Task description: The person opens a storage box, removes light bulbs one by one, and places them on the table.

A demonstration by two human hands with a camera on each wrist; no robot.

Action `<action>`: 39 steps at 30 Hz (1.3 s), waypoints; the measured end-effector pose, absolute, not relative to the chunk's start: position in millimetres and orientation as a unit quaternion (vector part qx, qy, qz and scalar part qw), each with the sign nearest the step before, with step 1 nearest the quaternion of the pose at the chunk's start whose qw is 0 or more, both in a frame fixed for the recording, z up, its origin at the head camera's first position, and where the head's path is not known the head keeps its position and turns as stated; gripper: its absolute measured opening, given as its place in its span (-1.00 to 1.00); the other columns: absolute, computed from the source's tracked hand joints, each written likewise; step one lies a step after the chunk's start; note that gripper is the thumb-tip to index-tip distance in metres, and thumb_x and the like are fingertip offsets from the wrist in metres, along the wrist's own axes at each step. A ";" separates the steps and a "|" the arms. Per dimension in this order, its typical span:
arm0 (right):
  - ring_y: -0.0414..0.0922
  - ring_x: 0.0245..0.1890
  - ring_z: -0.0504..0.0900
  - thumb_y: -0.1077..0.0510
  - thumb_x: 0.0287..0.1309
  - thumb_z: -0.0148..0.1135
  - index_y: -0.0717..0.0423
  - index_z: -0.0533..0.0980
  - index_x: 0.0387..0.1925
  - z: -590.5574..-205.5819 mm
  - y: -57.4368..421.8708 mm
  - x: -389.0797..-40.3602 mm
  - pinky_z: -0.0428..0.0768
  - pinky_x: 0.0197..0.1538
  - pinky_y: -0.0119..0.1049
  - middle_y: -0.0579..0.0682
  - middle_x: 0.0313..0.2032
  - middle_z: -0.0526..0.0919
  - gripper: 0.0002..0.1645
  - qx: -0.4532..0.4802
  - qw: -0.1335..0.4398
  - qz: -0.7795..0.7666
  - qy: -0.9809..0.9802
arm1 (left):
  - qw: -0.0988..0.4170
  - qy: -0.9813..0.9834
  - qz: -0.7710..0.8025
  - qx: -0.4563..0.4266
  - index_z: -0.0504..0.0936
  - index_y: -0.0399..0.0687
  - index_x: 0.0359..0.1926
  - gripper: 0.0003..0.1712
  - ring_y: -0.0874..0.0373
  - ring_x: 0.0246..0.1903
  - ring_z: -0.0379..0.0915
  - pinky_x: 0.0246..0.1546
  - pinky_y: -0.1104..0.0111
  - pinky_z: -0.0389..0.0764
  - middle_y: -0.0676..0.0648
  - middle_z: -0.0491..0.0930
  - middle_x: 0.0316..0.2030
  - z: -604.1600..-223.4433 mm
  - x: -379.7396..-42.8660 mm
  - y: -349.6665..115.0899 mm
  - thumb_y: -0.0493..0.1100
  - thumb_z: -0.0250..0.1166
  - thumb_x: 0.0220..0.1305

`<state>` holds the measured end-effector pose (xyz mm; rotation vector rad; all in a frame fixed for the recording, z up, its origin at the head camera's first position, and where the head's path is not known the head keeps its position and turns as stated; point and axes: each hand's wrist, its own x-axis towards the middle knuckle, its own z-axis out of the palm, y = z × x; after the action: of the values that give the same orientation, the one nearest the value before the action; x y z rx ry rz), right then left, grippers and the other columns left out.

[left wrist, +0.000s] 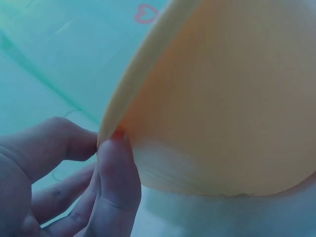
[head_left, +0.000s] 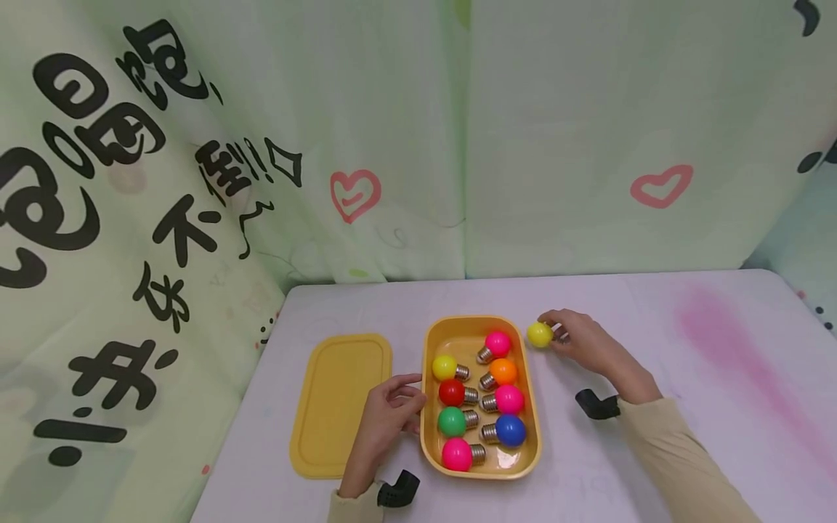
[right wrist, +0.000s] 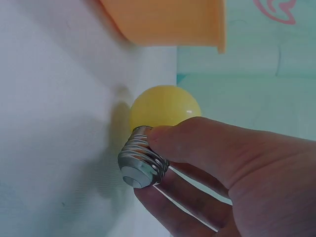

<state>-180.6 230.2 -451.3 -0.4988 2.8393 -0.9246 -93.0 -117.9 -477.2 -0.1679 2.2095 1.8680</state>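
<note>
My right hand (head_left: 584,344) pinches a yellow light bulb (head_left: 539,334) by its metal screw base, just right of the box's far right corner. In the right wrist view the bulb (right wrist: 165,106) is held off the white surface, its round end toward the box wall (right wrist: 173,22). Thumb and fingers of my left hand (head_left: 387,415) grip the left rim of the deep yellow plastic box (head_left: 458,335); the left wrist view shows the pinched rim (left wrist: 129,91) close up. Inside the box lie several bulbs in two columns, among them a blue bulb (head_left: 511,430) and a green bulb (head_left: 452,421).
A flat yellow lid (head_left: 336,392) lies left of the box, partly behind my left hand. The table wears a white cloth (head_left: 628,305) with a pink patch (head_left: 726,327) at right. Printed curtains (head_left: 556,145) hang behind and along the left side.
</note>
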 end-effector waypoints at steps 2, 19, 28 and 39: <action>0.17 -0.12 0.64 0.38 0.13 0.31 0.43 0.49 0.08 -453.5 230.4 -181.8 0.64 0.02 0.09 0.34 0.00 0.60 -0.55 -0.163 0.057 -0.306 0.936 | 0.121 0.757 0.639 -0.057 0.59 -0.11 0.16 -0.55 0.14 -0.53 0.56 -0.45 0.37 0.69 -0.12 0.63 -0.20 -477.3 -92.7 -118.0 -0.15 0.38 0.26; 0.22 0.00 0.57 0.34 0.17 0.30 0.39 0.45 0.14 -456.3 229.7 -183.0 0.57 0.12 0.16 0.30 0.02 0.55 -0.51 -0.140 0.060 -0.291 0.945 | 0.122 0.754 0.644 -0.050 0.59 -0.13 0.16 -0.55 0.13 -0.51 0.57 -0.45 0.37 0.70 -0.13 0.63 -0.21 -476.1 -92.1 -118.4 -0.15 0.38 0.26; 0.23 0.00 0.57 0.32 0.13 0.36 0.38 0.47 0.14 -451.3 228.3 -178.9 0.57 0.11 0.17 0.30 0.02 0.55 -0.47 -0.156 0.042 -0.264 0.951 | 0.120 0.753 0.645 -0.045 0.56 -0.16 0.19 -0.52 0.14 -0.46 0.58 -0.45 0.39 0.69 -0.15 0.63 -0.18 -473.5 -89.7 -118.2 -0.15 0.37 0.27; 0.22 0.09 0.52 0.30 0.15 0.36 0.29 0.46 0.19 -438.7 215.3 -174.1 0.56 0.15 0.15 0.29 0.13 0.49 -0.44 -0.135 0.068 -0.252 0.956 | 0.121 0.760 0.636 -0.052 0.58 -0.11 0.16 -0.56 0.13 -0.49 0.57 -0.43 0.37 0.70 -0.12 0.63 -0.20 -477.4 -90.8 -117.9 -0.16 0.37 0.27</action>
<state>-174.1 215.3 -438.7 -0.4078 2.8791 -0.7580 -90.8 -117.9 -477.4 -0.1520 2.2208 1.8585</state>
